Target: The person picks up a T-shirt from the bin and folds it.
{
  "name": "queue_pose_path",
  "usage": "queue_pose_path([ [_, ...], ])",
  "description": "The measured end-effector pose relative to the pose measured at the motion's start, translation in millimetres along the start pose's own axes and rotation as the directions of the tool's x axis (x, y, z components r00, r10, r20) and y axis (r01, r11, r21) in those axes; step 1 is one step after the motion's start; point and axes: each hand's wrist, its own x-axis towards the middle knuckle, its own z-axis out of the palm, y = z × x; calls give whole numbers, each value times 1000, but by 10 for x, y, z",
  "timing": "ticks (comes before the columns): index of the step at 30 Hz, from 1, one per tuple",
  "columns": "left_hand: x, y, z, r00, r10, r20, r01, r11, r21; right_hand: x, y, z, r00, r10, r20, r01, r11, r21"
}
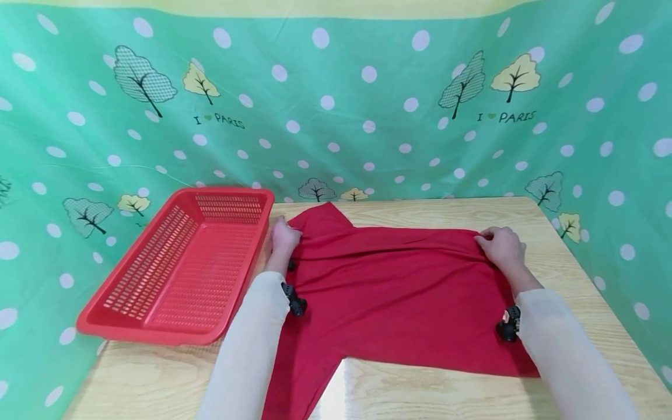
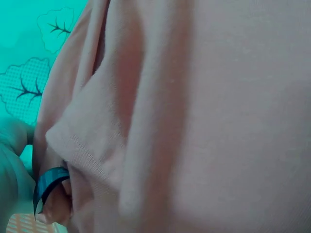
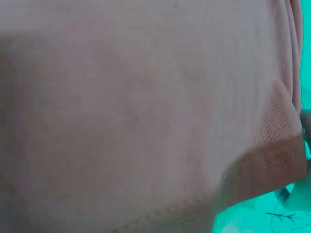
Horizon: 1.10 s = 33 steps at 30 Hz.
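Head view: green dotted cloth [image 1: 336, 146] hung behind and at both sides, printed with trees and "I PARIS" lettering. Below it, a pale wood-grain table [image 1: 420, 399]; bright glare patch near its front edge.

Red shirt [image 1: 399, 303] spread on the table, right of the basket. Body runs off to the right; far sleeve [image 1: 322, 216] points toward the cloth, near sleeve [image 1: 299, 385] toward the wearer. Long creases cross the upper part. Both wrist views filled mostly by shirt fabric, washed to dull pink there; right wrist view shows a hem with stitch lines.

Red basket [image 1: 147, 335], slotted walls, sits at left, set at a slant. No contents seen.

Person's forearms in white sleeves [image 1: 567, 350], one either side of the shirt body. Left hand [image 1: 285, 236] pinches the shirt's left edge by the far sleeve, just beside the basket. Right hand [image 1: 503, 248] pinches the far right corner between thumb and fingers.

Smallest: black wrist cameras [image 1: 508, 326], one per wrist, above the fabric.
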Motion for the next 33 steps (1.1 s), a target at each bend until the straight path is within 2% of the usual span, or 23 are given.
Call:
queue_pose_path([
  [3,-2,1,-20,998,-14,59,13,1000,14,7,-3,2,1000,-23,-9,23,1000,13],
  [7,6,25,-48,994,7,113,-7,1000,-7,15,-10,-26,998,-57,-35,58,998,37],
  [9,10,58,-62,993,23,117,-17,999,-52,13,-26,-59,997,-64,-49,67,996,55],
  [12,2,161,-85,994,60,87,-47,989,-138,11,-71,-127,994,-70,-82,77,994,82],
  [17,-52,445,-127,994,101,33,-88,957,-277,26,-172,-242,984,-92,-154,110,987,116],
  [20,-103,604,-157,994,106,14,-95,932,-351,31,-235,-287,981,-90,-170,115,983,144],
  [22,-141,689,-182,993,118,6,-104,902,-418,37,-270,-311,981,-83,-176,112,981,160],
  [26,-212,823,-259,988,151,37,-103,815,-570,46,-314,-359,981,-67,-183,102,977,189],
  [27,-226,849,-286,986,160,48,-101,803,-588,47,-323,-374,981,-62,-185,99,976,196],
  [29,-253,896,-351,981,181,71,-104,796,-597,41,-340,-409,981,-53,-186,94,972,215],
  [33,-291,977,-487,978,181,101,-93,820,-565,33,-373,-496,977,-38,-208,91,964,249],
])
